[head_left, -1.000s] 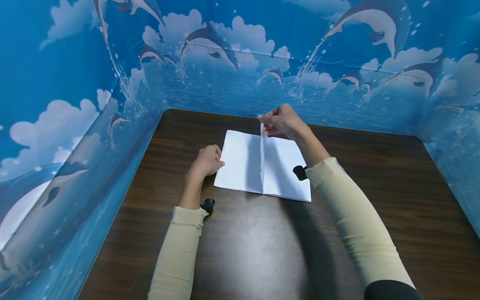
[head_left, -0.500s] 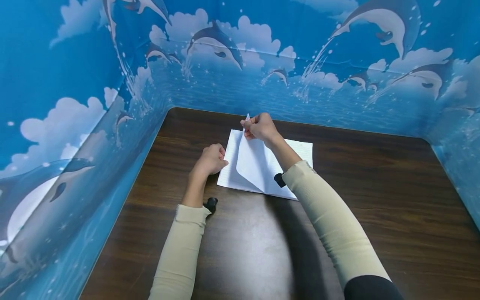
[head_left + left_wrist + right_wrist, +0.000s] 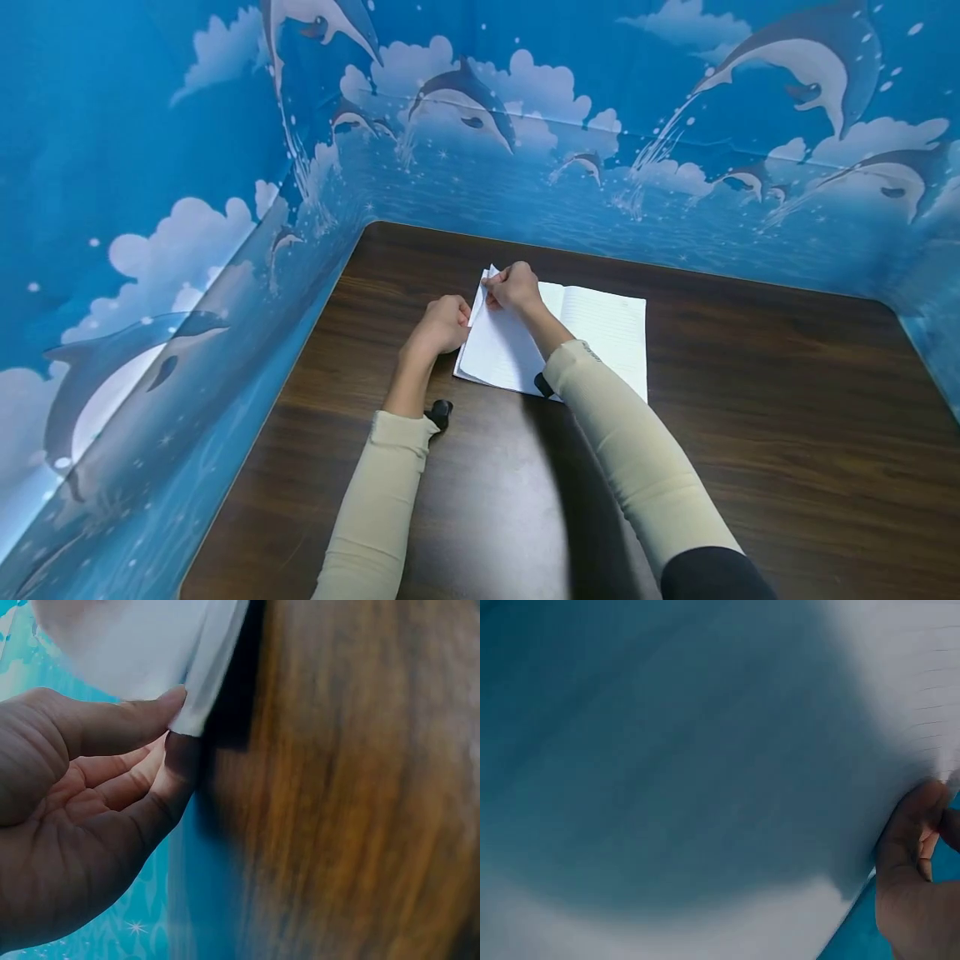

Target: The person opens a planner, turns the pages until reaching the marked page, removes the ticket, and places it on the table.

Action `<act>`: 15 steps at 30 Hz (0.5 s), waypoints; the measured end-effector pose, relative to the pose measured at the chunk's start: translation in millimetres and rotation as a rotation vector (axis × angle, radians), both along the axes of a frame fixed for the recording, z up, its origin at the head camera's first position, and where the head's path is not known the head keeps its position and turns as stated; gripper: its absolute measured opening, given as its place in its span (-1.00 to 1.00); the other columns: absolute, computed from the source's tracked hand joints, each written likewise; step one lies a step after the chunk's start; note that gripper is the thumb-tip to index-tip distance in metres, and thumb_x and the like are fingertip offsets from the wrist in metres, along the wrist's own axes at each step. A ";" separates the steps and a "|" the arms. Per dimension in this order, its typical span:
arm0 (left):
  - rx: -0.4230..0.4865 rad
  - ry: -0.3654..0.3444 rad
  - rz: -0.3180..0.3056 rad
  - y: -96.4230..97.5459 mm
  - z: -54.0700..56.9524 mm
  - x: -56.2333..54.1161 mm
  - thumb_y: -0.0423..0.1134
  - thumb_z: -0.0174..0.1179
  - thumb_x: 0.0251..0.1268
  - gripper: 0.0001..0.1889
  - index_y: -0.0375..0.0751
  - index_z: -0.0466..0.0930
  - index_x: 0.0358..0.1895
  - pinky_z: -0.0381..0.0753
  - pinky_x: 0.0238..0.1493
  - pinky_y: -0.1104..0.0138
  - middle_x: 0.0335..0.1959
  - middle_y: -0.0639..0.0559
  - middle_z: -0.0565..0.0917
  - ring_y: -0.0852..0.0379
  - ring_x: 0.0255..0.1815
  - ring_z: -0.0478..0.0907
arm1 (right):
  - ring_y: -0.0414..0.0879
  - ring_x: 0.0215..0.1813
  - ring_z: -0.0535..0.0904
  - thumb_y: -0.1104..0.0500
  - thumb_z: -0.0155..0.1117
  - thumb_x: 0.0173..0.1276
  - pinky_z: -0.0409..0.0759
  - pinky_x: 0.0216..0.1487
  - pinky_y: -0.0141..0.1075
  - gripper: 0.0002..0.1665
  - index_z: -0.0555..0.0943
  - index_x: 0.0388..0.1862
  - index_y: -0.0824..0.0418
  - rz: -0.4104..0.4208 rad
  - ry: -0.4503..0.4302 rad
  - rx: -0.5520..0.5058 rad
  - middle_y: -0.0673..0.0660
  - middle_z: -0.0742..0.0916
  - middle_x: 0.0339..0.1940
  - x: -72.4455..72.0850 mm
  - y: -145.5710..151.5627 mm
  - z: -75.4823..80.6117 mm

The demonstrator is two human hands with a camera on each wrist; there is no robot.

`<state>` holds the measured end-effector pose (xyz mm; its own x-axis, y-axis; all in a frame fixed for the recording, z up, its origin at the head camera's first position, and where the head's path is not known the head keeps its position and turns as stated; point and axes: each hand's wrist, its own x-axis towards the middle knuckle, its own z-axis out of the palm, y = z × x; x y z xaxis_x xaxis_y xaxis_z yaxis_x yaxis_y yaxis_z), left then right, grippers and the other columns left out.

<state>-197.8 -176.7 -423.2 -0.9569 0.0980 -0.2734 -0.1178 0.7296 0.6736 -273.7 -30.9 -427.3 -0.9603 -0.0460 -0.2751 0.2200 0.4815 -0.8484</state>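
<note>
An open notebook (image 3: 609, 333) with white lined pages lies on the table. At its left edge, my left hand (image 3: 441, 325) pinches the edge between thumb and finger; the left wrist view shows the thumb on top of the stacked paper edge (image 3: 210, 675). My right hand (image 3: 516, 286) pinches a page (image 3: 495, 354) by its upper part, and that page lies over the left half of the notebook. In the right wrist view the fingers of the right hand (image 3: 911, 862) are at the paper's edge, and the page (image 3: 705, 787) fills most of the picture in shadow.
The dark wood-grain table (image 3: 750, 400) extends around the notebook. Blue curtains (image 3: 480, 192) printed with dolphins and clouds stand along its back and sides. A small black device (image 3: 438, 414) sits at the left wrist.
My right hand has carried the page leftward from upright at the middle and down over the left half. The left hand keeps its hold on the left edge. The head view has shifted slightly.
</note>
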 end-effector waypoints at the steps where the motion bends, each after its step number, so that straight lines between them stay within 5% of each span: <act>1: -0.001 -0.002 0.001 0.1 0.1 -0.1 -0.43 0.19 0.50 -0.80 -0.37 0.61 0.09 0.59 0.03 0.18 -0.06 -0.19 0.66 -0.03 -0.05 0.57 | -0.29 -0.73 0.61 0.21 0.39 0.55 0.71 -0.47 -0.39 -0.74 0.80 -0.26 0.42 0.005 0.000 0.013 -0.05 0.65 -0.80 -0.1 -1.2 -2.2; 9: 0.028 0.014 0.010 0.8 1.8 -0.4 -0.26 -0.08 0.76 -0.68 -0.39 0.60 -0.16 0.39 -0.26 0.25 -0.42 -0.03 0.47 0.06 -0.38 0.37 | -0.29 -0.69 0.62 0.29 0.37 0.53 0.74 -0.38 -0.37 -0.81 0.79 -0.27 0.40 0.068 0.043 0.068 0.13 0.79 -0.62 5.1 -2.4 -1.0; 12: 0.037 0.026 0.004 0.7 2.4 0.6 -0.16 0.07 0.73 -0.68 -0.34 0.60 -0.21 0.42 -0.25 0.23 -0.47 0.01 0.49 0.07 -0.39 0.39 | -0.30 -0.64 0.64 0.31 0.36 0.53 0.72 -0.38 -0.40 -0.84 0.80 -0.24 0.39 0.090 0.069 0.076 0.26 0.86 -0.42 8.4 -1.0 -1.6; 15: 0.032 0.024 0.002 0.4 1.6 1.8 -0.20 0.25 0.59 -0.77 -0.37 0.62 -0.11 0.56 -0.07 0.17 -0.31 -0.06 0.62 0.03 -0.21 0.51 | -0.32 -0.55 0.62 0.32 0.35 0.52 0.62 -0.37 -0.48 -0.85 0.83 -0.20 0.34 0.165 0.139 0.150 0.26 0.88 -0.30 13.0 1.1 -3.9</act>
<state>-196.0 -176.2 -421.6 -0.9632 0.1046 -0.2477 -0.1028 0.7078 0.6989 -260.7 -29.8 -431.1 -0.9724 -0.1735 -0.1562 0.0141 0.6242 -0.7812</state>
